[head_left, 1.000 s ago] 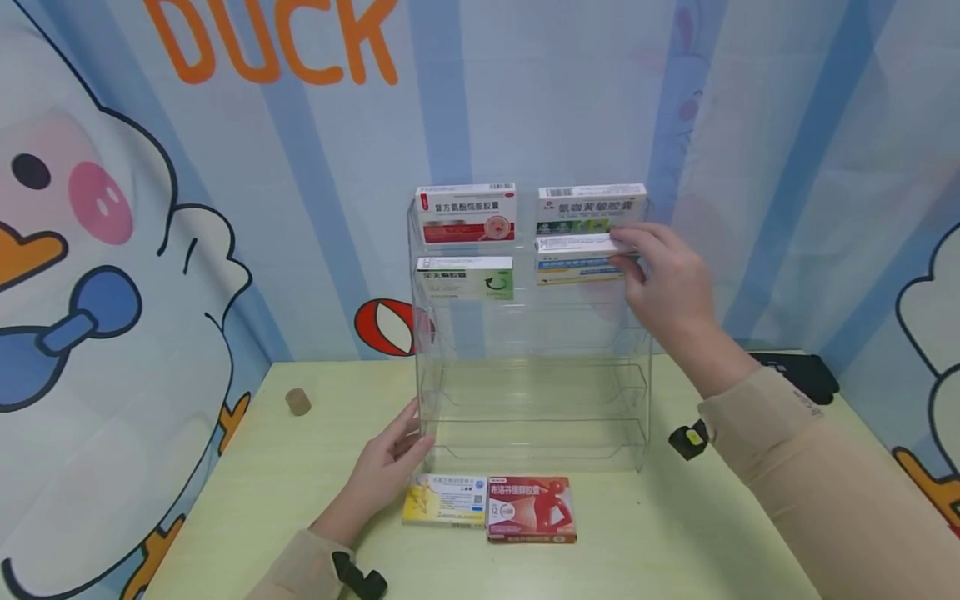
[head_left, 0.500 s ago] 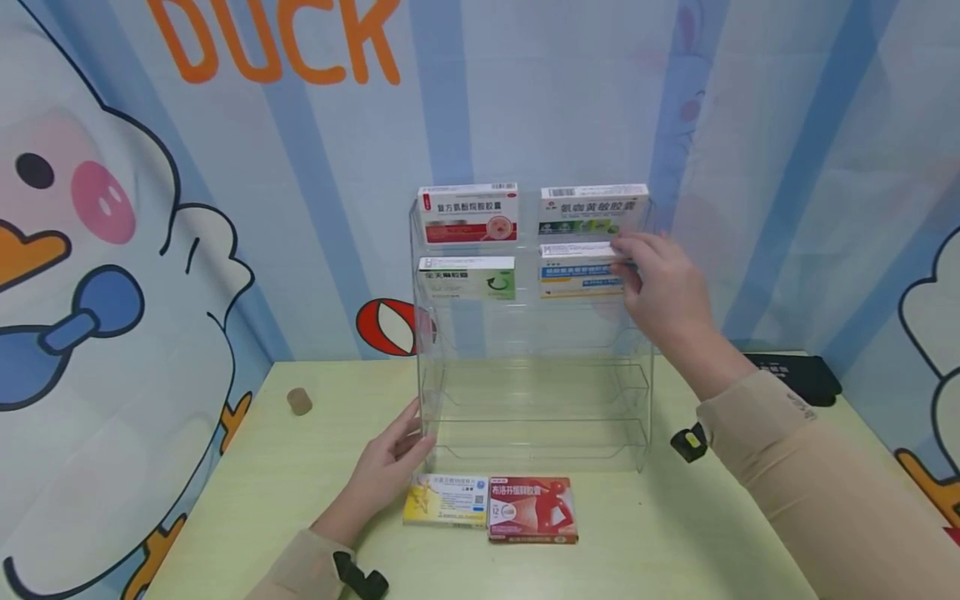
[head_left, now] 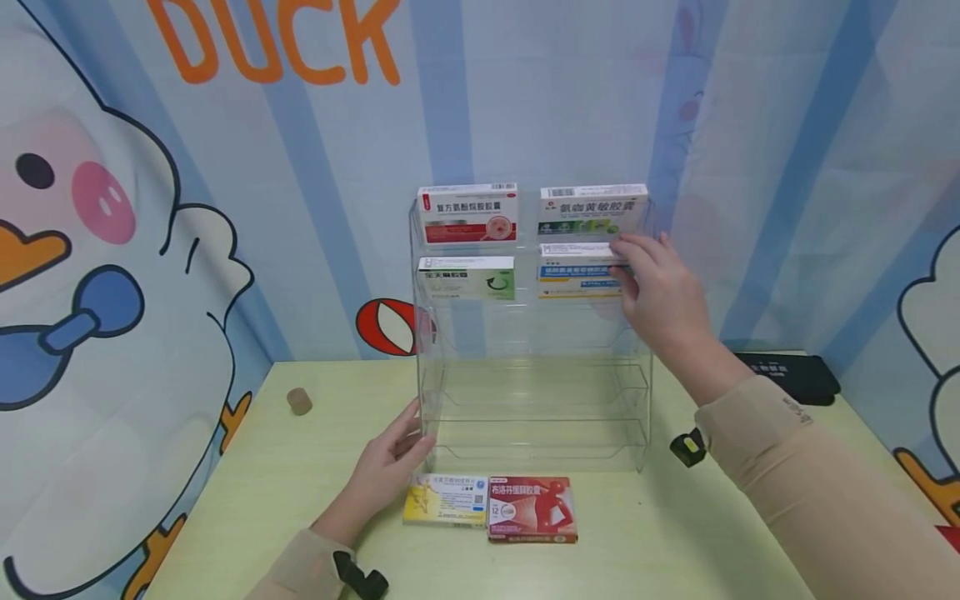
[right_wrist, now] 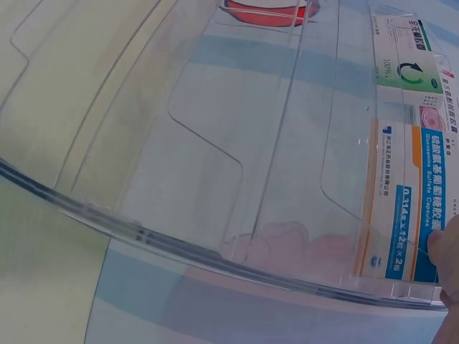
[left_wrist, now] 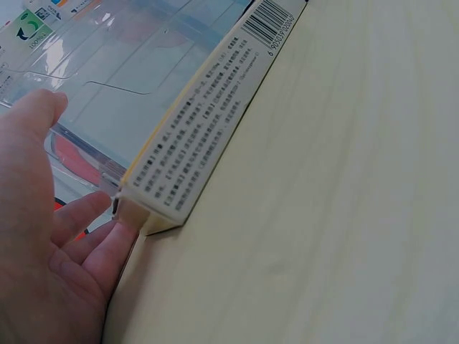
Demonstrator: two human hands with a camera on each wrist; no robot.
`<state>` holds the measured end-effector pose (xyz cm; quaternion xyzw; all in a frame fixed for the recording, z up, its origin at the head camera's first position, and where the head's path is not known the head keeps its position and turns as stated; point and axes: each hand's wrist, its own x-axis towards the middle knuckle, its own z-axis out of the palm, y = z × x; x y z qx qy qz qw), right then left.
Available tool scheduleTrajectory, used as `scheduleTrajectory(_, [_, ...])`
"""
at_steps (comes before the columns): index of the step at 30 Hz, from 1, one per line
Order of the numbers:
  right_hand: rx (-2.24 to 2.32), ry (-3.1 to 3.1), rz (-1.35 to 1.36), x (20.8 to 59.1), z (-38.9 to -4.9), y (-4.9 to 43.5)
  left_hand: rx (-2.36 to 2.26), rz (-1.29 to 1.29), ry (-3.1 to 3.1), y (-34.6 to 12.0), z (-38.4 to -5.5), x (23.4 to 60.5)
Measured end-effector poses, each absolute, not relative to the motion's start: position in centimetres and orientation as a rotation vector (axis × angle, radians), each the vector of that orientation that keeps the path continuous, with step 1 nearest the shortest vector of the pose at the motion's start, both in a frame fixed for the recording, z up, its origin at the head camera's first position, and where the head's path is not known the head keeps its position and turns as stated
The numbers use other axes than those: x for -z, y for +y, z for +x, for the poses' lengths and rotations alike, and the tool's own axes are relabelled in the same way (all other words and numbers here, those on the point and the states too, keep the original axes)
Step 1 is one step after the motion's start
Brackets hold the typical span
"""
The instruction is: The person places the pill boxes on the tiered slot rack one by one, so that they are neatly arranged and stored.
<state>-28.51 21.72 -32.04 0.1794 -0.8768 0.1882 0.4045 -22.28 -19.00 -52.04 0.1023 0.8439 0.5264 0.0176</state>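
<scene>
In the head view, my right hand (head_left: 663,292) pinches the right end of a white-and-blue medicine box (head_left: 576,273). That box sits in the second tier of a clear display rack (head_left: 534,421), on the right side. The right wrist view has the thumb (right_wrist: 443,251) on its printed front. At the rack's lower left side, my left hand (head_left: 382,458) grips the side panel; in the left wrist view the panel edge runs between thumb and fingers. Beside the left fingers, a yellow-and-white medicine box (head_left: 446,500) lies flat before the rack.
Three other boxes stand in the rack: a red-and-white one (head_left: 468,214), a green-and-white one (head_left: 467,278) and one with a green strip (head_left: 592,210). A red medicine box (head_left: 532,510) lies in front. A cork-like piece (head_left: 299,402) and a black pouch (head_left: 802,379) are on the table.
My right hand has brought the white-and-blue box down into the second tier, and the box has then shifted very slightly left. My left hand has stayed on the rack's side.
</scene>
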Motion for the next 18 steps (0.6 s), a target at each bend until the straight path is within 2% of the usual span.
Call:
scheduleTrajectory(5, [-0.48, -2.163, 0.46, 32.6, -27.9, 21.5, -1.625, 0.312, 2.625, -19.0, -22.4, 52.2])
scheduleTrajectory(18, [-0.531, -2.013, 0.698, 35.6, -25.0, 19.8, -1.644, 0.324, 2.617, -19.0, -22.3, 51.9])
